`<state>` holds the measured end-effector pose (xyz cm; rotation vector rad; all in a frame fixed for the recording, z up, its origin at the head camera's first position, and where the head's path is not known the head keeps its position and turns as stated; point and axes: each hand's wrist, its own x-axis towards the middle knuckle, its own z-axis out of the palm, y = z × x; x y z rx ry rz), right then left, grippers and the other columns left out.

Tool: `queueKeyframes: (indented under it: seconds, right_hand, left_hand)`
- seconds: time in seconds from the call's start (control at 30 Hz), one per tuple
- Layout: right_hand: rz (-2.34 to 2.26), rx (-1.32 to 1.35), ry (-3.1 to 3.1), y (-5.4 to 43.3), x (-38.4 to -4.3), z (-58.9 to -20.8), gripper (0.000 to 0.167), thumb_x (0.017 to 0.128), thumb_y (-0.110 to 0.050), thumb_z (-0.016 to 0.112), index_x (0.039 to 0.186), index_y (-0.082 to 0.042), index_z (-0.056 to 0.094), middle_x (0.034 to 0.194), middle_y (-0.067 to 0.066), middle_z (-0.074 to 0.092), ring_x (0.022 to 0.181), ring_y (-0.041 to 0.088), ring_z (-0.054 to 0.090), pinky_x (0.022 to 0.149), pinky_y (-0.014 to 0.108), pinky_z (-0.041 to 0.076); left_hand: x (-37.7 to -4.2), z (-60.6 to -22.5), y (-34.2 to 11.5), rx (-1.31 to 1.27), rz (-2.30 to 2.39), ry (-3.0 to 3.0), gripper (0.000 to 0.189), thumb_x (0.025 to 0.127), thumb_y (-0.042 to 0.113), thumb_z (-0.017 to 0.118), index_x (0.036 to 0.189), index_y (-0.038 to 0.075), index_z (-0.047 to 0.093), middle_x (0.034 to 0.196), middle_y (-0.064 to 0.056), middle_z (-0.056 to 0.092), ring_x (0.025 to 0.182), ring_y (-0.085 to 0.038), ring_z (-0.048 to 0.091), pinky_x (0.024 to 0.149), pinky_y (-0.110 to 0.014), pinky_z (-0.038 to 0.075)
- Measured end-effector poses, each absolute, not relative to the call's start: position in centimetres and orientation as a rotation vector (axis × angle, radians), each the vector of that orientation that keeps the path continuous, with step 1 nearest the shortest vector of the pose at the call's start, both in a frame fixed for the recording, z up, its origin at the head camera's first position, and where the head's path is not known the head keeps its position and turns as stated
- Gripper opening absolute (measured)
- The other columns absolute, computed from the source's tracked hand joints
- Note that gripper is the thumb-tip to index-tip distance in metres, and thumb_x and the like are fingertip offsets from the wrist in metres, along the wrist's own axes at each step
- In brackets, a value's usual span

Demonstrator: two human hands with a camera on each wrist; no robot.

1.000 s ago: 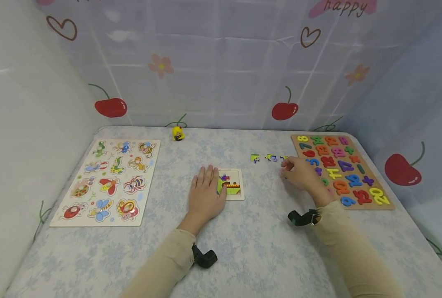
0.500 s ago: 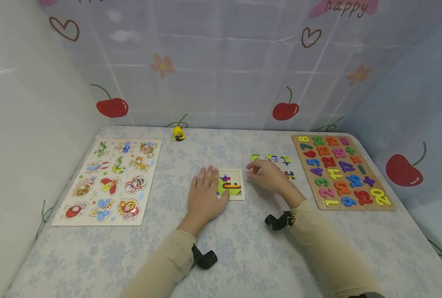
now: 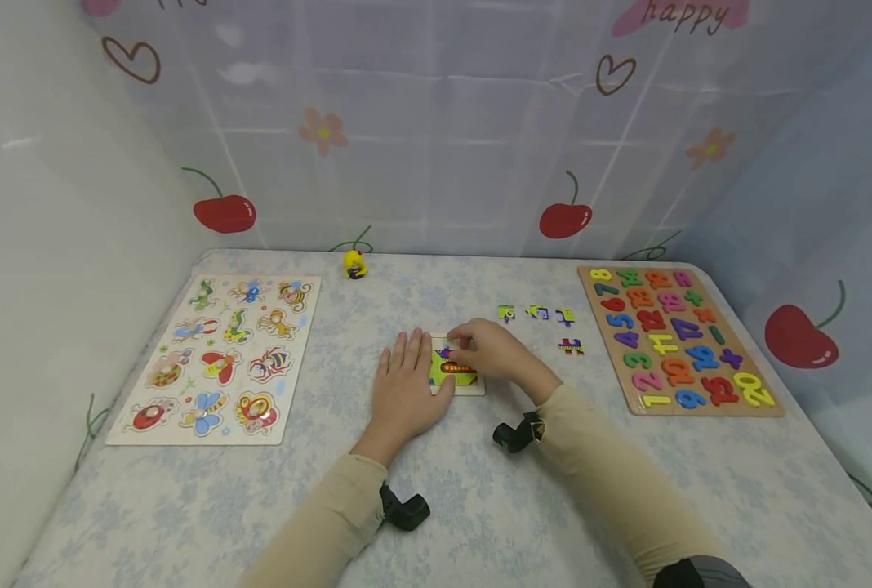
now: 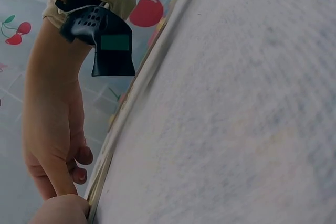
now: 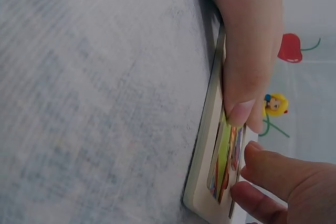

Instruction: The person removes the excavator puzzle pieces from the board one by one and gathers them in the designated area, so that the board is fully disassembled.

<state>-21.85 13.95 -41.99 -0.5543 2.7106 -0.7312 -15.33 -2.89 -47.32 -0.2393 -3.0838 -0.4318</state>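
Observation:
My left hand (image 3: 407, 384) lies flat over the left part of a small wooden puzzle board (image 3: 469, 391), its fingers straight. On the board shows a green, orange and purple picture. At the board's upper right my right hand (image 3: 496, 351) holds curled fingertips against the picture, pinching a small puzzle piece that the fingers mostly hide. From the right wrist view, the left thumb (image 5: 241, 111) presses the board's edge and the right hand (image 5: 299, 187) meets its far side. Several loose puzzle pieces (image 3: 537, 312) lie to the right, one piece (image 3: 571, 347) lower than the others.
An insect picture board (image 3: 219, 359) lies at left. At right sits a board of coloured numbers (image 3: 664, 339). A small yellow-haired figurine (image 3: 353, 265) stands near the back edge, before a printed curtain (image 3: 429, 163).
My right hand has moved left from beside the number board, past the loose pieces, to the puzzle board, uncovering the lower piece. My left hand has stayed put.

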Motion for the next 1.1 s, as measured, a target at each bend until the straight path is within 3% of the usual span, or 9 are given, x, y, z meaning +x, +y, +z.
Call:
queueKeyframes:
  seconds: [0.27, 0.47, 0.8, 1.1]
  right_hand:
    - [-0.718, -0.545, 2.729, 13.2, -22.0, -42.4, 0.028, 0.091, -0.027, 0.073, 0.114, -0.013, 0.069, 0.104, 0.003, 0.062, 0.093, 0.019, 0.056, 0.084, 0.034, 0.049]
    - [-0.744, -0.523, 2.711, 13.1, -22.0, -42.3, 0.026, 0.09, -0.026, 0.074, 0.11, -0.012, 0.066, 0.105, 0.003, 0.062, 0.095, 0.018, 0.056, 0.087, 0.034, 0.05]
    - [-0.951, -0.554, 2.596, 13.7, -21.8, -41.7, 0.024, 0.091, -0.019, 0.073, 0.106, -0.014, 0.055, 0.103, 0.005, 0.067, 0.082, 0.014, 0.062, 0.074, 0.031, 0.05]
    - [-1.092, -0.516, 2.574, 14.5, -22.0, -41.9, 0.025, 0.093, -0.022, 0.07, 0.113, -0.016, 0.057, 0.099, 0.003, 0.07, 0.076, 0.014, 0.064, 0.069, 0.029, 0.05]
  left_hand:
    - [-15.4, -47.2, -2.8, -0.247, -0.453, -3.09, 0.082, 0.097, 0.063, 0.032, 0.161, 0.017, 0.012, 0.169, -0.001, 0.009, 0.157, -0.024, 0.004, 0.126, -0.05, 0.007]
    - [-15.3, -47.0, -2.8, -0.245, -0.463, -3.093, 0.082, 0.097, 0.062, 0.033, 0.161, 0.016, 0.012, 0.169, -0.001, 0.009, 0.157, -0.024, 0.004, 0.126, -0.05, 0.006]
    - [-15.4, -47.1, -2.9, -0.26, -0.468, -3.072, 0.083, 0.097, 0.062, 0.034, 0.161, 0.014, 0.013, 0.168, -0.003, 0.011, 0.156, -0.025, 0.005, 0.126, -0.052, 0.007]
    - [-15.4, -47.4, -3.0, -0.249, -0.472, -3.084, 0.085, 0.097, 0.064, 0.033, 0.161, 0.015, 0.01, 0.169, -0.002, 0.01, 0.157, -0.024, 0.003, 0.126, -0.051, 0.006]
